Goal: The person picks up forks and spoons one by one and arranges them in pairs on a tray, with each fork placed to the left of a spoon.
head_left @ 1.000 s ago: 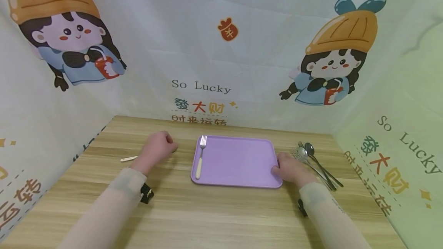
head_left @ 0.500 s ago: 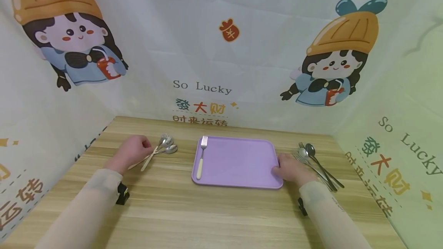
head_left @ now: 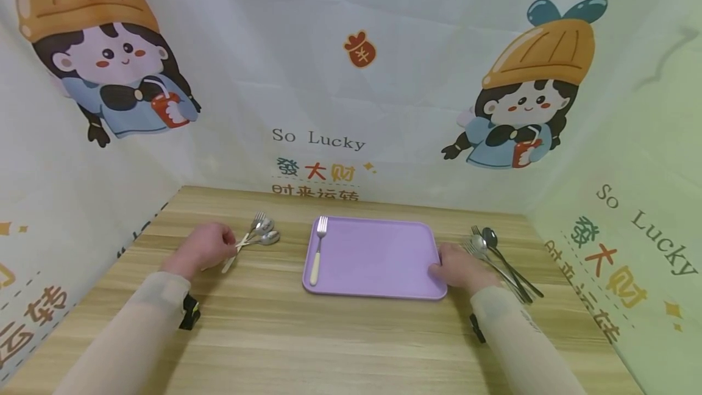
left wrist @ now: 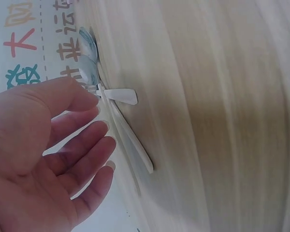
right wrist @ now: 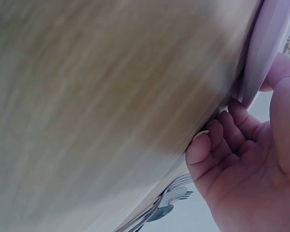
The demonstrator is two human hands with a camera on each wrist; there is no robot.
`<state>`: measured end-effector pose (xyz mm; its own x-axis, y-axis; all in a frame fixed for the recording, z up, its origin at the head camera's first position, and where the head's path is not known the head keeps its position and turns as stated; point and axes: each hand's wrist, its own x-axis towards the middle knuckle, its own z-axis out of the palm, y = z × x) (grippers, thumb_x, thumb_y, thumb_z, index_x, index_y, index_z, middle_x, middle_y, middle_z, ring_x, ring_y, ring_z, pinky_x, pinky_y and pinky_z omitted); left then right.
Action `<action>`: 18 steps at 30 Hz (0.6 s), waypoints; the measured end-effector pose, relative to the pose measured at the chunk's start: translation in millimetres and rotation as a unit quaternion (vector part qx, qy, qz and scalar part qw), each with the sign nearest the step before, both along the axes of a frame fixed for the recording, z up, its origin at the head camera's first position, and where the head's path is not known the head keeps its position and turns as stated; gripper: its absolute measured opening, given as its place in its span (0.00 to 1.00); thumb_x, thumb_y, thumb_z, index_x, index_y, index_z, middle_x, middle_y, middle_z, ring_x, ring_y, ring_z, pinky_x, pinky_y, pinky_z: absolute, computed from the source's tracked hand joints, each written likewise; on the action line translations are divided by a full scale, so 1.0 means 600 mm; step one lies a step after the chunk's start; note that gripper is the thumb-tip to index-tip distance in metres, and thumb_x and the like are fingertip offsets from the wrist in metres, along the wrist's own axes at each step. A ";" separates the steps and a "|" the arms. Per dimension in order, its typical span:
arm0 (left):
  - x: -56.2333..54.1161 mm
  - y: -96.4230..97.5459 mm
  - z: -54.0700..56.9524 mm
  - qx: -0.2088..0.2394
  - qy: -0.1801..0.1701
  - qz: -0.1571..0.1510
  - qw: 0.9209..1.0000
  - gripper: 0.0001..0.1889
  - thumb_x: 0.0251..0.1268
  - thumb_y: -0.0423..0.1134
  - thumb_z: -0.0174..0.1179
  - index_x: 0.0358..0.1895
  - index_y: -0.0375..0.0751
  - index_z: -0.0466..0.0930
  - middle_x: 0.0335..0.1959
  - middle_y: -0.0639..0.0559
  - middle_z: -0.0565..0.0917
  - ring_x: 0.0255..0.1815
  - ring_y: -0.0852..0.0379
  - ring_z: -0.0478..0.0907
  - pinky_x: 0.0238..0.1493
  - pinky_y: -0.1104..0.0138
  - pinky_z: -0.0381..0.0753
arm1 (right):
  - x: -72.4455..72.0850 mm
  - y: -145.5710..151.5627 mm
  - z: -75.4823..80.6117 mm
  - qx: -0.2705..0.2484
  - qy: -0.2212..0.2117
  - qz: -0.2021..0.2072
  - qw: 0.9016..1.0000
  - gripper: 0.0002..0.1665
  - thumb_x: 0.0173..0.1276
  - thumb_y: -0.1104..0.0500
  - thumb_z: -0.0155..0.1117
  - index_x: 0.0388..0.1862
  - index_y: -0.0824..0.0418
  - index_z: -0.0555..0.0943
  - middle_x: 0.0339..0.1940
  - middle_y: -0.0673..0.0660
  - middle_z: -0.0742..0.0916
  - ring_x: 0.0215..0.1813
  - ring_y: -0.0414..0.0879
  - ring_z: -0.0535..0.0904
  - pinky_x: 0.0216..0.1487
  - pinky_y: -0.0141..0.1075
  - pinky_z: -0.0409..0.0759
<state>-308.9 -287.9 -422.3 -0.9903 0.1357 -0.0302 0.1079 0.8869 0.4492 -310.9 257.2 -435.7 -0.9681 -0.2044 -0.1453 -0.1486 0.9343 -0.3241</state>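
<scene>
In the head view my left hand [head_left: 205, 247] is low over the table beside a small pile of cream-handled cutlery: a fork [head_left: 258, 220] and two spoons [head_left: 269, 238], crossing one another. In the left wrist view its fingers are loosely bent, their tips close to the cream handles [left wrist: 134, 137]; nothing shows between thumb and fingers, and contact is unclear. My right hand [head_left: 459, 266] grips the right edge of a purple tray [head_left: 378, 261], thumb over the rim, fingers at its underside [right wrist: 237, 137]. Along the tray's left side lies another cream-handled fork [head_left: 318, 252].
To the right of the tray lie several all-metal spoons and forks [head_left: 501, 261], crossed in a heap close to my right wrist. The wooden table [head_left: 340, 346] ends at printed cloth walls [head_left: 406, 90] at the back and both sides.
My left hand has moved left, uncovering the spoon bowls and fork tines, then lowered slightly at the handles. My right hand and the tray stay in place.
</scene>
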 end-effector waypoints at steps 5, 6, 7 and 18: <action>0.000 -0.002 -0.005 -0.012 -0.007 0.001 1.000 0.07 0.69 0.36 0.65 0.40 0.34 0.83 0.31 0.45 0.82 0.32 0.49 0.77 0.33 0.61 0.75 | 0.000 -0.002 0.001 0.007 -0.002 -0.007 1.000 0.24 0.75 0.51 0.64 0.57 0.69 0.79 0.48 0.61 0.84 0.46 0.53 0.78 0.56 0.52 0.81; -0.001 -0.003 -0.006 -0.014 -0.007 0.001 1.000 0.06 0.69 0.35 0.64 0.40 0.34 0.83 0.31 0.45 0.82 0.32 0.49 0.77 0.33 0.61 0.76 | -0.001 -0.001 0.000 0.007 -0.003 -0.008 1.000 0.24 0.75 0.51 0.63 0.57 0.69 0.79 0.48 0.61 0.84 0.45 0.53 0.78 0.56 0.52 0.81; -0.001 -0.004 -0.007 -0.018 -0.007 -0.001 1.000 0.06 0.69 0.35 0.64 0.40 0.34 0.83 0.31 0.45 0.82 0.33 0.49 0.77 0.34 0.60 0.76 | -0.001 -0.001 -0.001 0.007 -0.003 -0.010 1.000 0.23 0.75 0.51 0.63 0.57 0.69 0.79 0.48 0.60 0.84 0.46 0.53 0.78 0.56 0.52 0.81; -0.006 -0.005 -0.017 -0.045 0.002 0.004 0.999 0.04 0.65 0.35 0.65 0.36 0.38 0.83 0.33 0.45 0.85 0.34 0.48 0.79 0.36 0.55 0.79 | 0.000 0.000 -0.004 0.006 0.002 -0.007 1.000 0.21 0.74 0.51 0.64 0.54 0.67 0.79 0.44 0.59 0.84 0.43 0.52 0.78 0.50 0.49 0.80</action>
<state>-312.5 -290.7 -432.6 -0.9915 0.1241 -0.0389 0.1013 0.9247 0.3670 -311.0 257.5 -438.4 -0.9713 -0.1894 -0.1442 -0.1369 0.9401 -0.3123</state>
